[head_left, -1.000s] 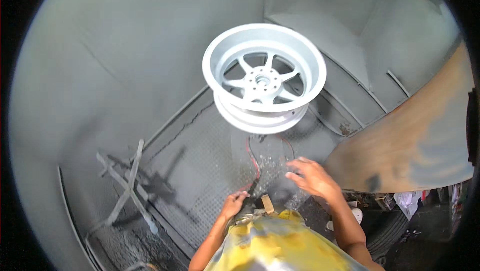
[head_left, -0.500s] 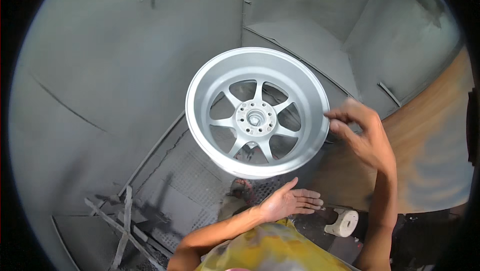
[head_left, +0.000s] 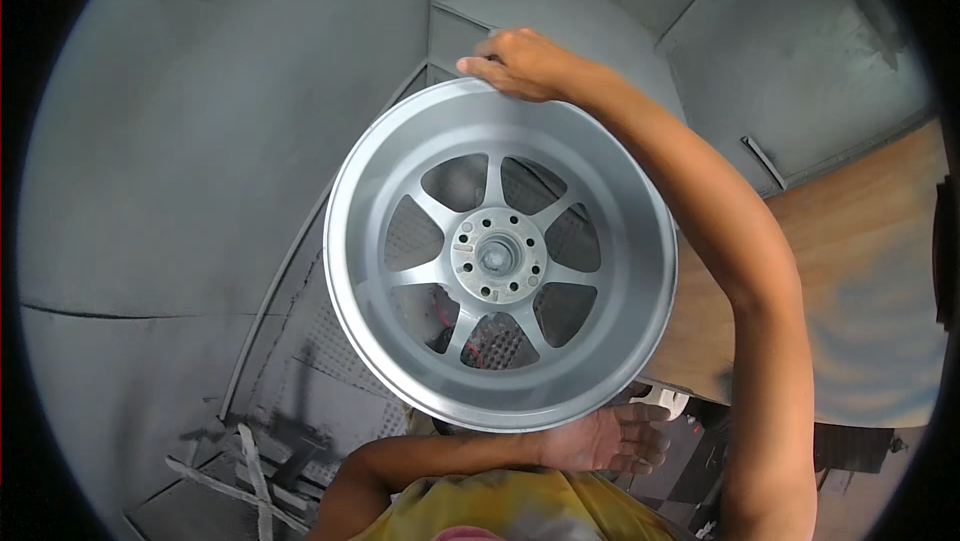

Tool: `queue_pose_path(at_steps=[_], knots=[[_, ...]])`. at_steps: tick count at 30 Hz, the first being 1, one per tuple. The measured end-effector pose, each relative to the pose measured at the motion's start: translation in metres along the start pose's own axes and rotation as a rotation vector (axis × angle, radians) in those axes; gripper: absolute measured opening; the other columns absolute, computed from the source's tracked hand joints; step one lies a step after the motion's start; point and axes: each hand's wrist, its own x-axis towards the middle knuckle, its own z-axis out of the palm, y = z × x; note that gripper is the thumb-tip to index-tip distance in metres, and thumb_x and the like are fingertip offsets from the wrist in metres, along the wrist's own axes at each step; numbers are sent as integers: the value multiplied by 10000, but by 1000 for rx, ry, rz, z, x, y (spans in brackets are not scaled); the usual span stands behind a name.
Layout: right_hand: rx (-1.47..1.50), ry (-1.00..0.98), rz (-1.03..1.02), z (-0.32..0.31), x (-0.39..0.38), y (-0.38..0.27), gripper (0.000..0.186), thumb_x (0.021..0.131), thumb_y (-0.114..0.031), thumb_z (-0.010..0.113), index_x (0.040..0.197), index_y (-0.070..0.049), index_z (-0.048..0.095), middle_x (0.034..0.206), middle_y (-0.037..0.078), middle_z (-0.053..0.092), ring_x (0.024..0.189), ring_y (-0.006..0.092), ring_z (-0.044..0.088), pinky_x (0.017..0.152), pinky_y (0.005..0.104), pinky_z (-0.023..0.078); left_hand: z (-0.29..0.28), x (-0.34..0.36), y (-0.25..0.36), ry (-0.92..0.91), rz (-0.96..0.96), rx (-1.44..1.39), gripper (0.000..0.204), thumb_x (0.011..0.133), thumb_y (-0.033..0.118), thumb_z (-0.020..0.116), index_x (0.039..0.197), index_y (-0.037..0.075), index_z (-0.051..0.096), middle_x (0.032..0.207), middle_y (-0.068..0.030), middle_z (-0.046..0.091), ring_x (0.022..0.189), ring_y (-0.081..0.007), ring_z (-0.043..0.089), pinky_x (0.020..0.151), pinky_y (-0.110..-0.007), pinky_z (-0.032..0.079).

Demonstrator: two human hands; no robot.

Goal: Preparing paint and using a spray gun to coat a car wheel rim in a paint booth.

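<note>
A silver alloy wheel (head_left: 500, 257) with several spokes and a bolt-holed hub fills the middle of the view, its hollow side facing me. Over its far edge lies my right hand (head_left: 522, 63), fingers bent and closed at the rim; part of their grip is hidden. My right forearm curves around the wheel's right side. Below the near edge, my left hand (head_left: 605, 439) is open, palm up, its fingers stretched to the right. The rim overlaps the left wrist, and I cannot tell whether they touch.
Grey coated walls (head_left: 250, 121) surround the wheel on the left and far sides. A curved brown board (head_left: 800, 271) stands at the right. Crossed grey bars (head_left: 255, 481) lie at the lower left. A white cylindrical thing (head_left: 668, 401) is partly hidden beyond my left fingers.
My right hand has moved from the wheel's right side to its far edge. The wheel has come nearer and now appears larger. My left hand has shifted slightly right and down, still open.
</note>
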Motion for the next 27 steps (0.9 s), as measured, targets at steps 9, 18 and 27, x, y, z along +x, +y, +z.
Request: queue_pose_path(at_steps=[9,18,27], knots=[[78,-133,72,24,32,-15,778,1023,-614,323,776,34,676,731,237,635,817,367,663,801,509,511,1,-8,-2,1,-26,-8,539,1030,467,412,1253,11,593,1119,-181,659,1076,-324,622,918,-425,534],[128,-123,68,21,28,-13,756,1014,-634,327,903,5,715,783,226,651,852,357,655,812,549,491,-2,-10,-2,7,-59,34,574,1010,522,420,1225,17,588,1082,-185,667,1016,-323,644,879,-407,542],[117,-105,51,23,20,-15,714,1017,-622,325,1095,-43,735,887,211,696,936,369,672,877,524,511,-2,-11,0,54,-78,117,623,979,578,436,1181,9,592,1011,-155,667,980,-300,654,817,-396,556]])
